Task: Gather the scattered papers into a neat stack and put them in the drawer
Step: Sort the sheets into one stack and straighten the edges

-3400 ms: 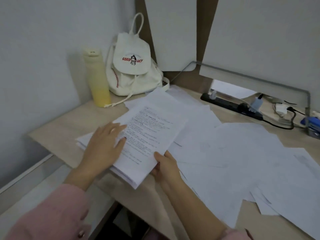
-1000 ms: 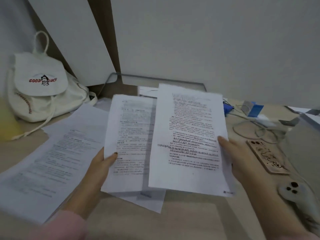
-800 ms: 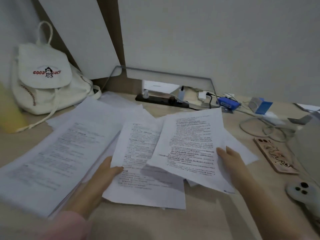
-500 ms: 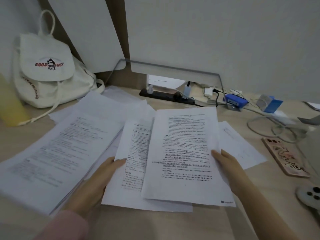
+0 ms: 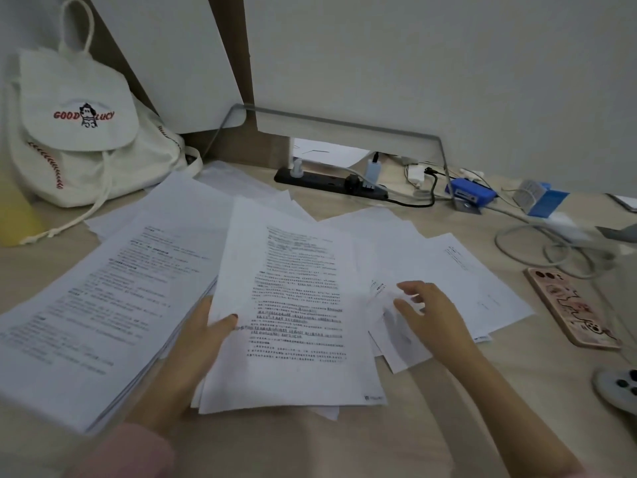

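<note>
A thick stack of printed papers (image 5: 86,305) lies at the left of the desk. Beside it is a smaller bundle of printed sheets (image 5: 296,305), fanned unevenly. My left hand (image 5: 196,343) holds this bundle at its left edge, thumb on top and fingers underneath. Several loose sheets (image 5: 448,267) lie spread to the right, partly under the bundle. My right hand (image 5: 431,315) is over these loose sheets with fingers spread, touching a sheet whose corner looks lifted and blurred. No drawer is in view.
A white backpack (image 5: 79,132) and a yellow bottle (image 5: 13,208) stand at the back left. A black power strip (image 5: 331,182), a blue box (image 5: 472,193) and cables (image 5: 537,250) line the back. A phone (image 5: 572,308) and a white controller (image 5: 620,388) lie at the right.
The held sheets came down onto the desk. My right hand let go of the top sheet's right edge and moved right onto the loose sheets. My left hand keeps its hold.
</note>
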Tool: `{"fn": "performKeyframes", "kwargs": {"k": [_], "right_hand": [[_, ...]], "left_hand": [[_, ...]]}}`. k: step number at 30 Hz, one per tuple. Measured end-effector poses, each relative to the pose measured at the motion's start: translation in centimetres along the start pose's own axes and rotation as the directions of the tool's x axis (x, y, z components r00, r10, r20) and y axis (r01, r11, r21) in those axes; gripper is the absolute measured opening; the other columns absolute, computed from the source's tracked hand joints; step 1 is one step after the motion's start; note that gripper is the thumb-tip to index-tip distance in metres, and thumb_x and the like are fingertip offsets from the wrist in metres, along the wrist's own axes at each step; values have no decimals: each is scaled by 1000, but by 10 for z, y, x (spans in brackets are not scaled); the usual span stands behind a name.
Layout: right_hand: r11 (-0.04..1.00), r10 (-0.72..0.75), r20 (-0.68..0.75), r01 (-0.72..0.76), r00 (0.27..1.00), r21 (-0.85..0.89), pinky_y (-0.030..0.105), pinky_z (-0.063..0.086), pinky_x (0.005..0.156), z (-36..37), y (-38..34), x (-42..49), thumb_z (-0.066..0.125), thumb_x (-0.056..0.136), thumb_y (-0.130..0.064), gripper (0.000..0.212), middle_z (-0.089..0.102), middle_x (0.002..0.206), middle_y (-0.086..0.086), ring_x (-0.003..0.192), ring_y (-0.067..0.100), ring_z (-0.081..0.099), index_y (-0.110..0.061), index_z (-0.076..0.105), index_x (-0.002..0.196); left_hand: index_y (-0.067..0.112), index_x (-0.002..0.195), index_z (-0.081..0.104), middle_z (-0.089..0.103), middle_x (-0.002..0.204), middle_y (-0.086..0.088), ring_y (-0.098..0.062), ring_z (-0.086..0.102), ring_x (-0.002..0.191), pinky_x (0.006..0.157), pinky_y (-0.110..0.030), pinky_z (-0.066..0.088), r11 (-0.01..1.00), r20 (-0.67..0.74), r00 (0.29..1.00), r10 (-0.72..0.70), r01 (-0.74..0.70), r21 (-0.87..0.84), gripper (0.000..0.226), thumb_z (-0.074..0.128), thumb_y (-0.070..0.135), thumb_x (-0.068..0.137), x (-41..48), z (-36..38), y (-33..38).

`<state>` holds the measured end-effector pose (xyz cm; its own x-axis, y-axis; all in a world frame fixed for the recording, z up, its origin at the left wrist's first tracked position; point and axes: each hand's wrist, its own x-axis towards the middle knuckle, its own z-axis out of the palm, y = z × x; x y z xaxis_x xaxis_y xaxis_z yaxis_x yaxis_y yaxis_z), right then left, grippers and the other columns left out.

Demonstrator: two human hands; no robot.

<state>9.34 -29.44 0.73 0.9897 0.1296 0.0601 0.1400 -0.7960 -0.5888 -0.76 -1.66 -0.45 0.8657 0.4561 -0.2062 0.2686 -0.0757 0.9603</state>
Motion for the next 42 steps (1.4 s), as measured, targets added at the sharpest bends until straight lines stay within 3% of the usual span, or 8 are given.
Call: {"fn": "performKeyframes", "kwargs": {"k": [3, 7, 11, 18, 24, 29, 37, 42], "right_hand": [[982, 7, 123, 16, 992, -187, 31, 34, 102, -3, 11, 2, 62, 84, -43, 63, 37, 145, 6, 131, 23, 38, -17, 41, 137], [994, -28, 151, 44, 988, -104, 32, 30, 107, 9, 8, 0, 62, 83, -44, 70, 30, 150, 6, 136, 22, 33, -17, 33, 142], [975, 189, -48, -181, 981, 131, 37, 29, 107, -2, 13, 18, 61, 88, -29, 62, 33, 148, 15, 135, 30, 32, -9, 35, 140], [866, 469, -100, -480, 877, -139, 46, 15, 114, -41, 72, 38, 64, 79, -52, 95, 15, 154, 21, 142, 36, 13, -8, 16, 147], [871, 450, -80, -457, 890, -182, 45, 25, 109, -47, 84, 36, 67, 80, -41, 86, 28, 147, 22, 137, 37, 22, -5, 24, 145], [832, 554, 18, -554, 833, 34, 41, 37, 98, -48, 86, 50, 69, 82, -23, 76, 34, 143, 23, 129, 38, 37, 3, 27, 141], [825, 565, 32, -564, 825, -25, 40, 38, 98, -51, 80, 73, 72, 77, -38, 90, 25, 143, 20, 130, 35, 34, 6, 26, 140], [801, 557, 82, -561, 826, 211, 31, 43, 67, -50, 89, 74, 77, 72, -18, 66, 59, 116, 23, 95, 32, 57, 12, 47, 122]], "left_hand": [[16, 126, 47, 54, 111, -1, -22, 53, 103, 83, -32, 39, 999, -115, 993, 38, -41, -21, 32, 48, 13, 94, -1, -2, 4], [12, 130, 44, 50, 111, 0, -21, 49, 104, 87, -33, 36, 1000, -178, 984, 19, -22, -18, 35, 45, 12, 95, 1, 1, 0], [7, 129, 43, 49, 109, -2, -19, 45, 100, 84, -32, 35, 999, -156, 988, -9, 15, 35, 35, 44, 11, 94, 1, 6, -6], [18, 126, 45, 50, 112, 0, -18, 47, 102, 84, -32, 35, 999, -99, 995, 32, -34, -17, 32, 44, 10, 95, -5, 10, -1], [23, 114, 46, 55, 104, 2, -18, 52, 97, 76, -32, 39, 999, -31, 999, 28, -29, -30, 22, 46, 14, 94, -2, 31, 0], [19, 117, 46, 55, 99, 6, -16, 51, 94, 73, -30, 39, 999, -2, 999, 35, -35, 26, 23, 44, 14, 95, -3, 48, 1], [14, 126, 44, 52, 111, 2, -18, 49, 103, 83, -31, 36, 987, -3, 1000, 31, -30, 157, 31, 44, 15, 95, 1, 50, -4], [14, 127, 44, 51, 110, 2, -16, 47, 100, 82, -30, 36, 988, -18, 1000, 24, -21, 150, 32, 44, 15, 95, 2, 50, -4]]}}
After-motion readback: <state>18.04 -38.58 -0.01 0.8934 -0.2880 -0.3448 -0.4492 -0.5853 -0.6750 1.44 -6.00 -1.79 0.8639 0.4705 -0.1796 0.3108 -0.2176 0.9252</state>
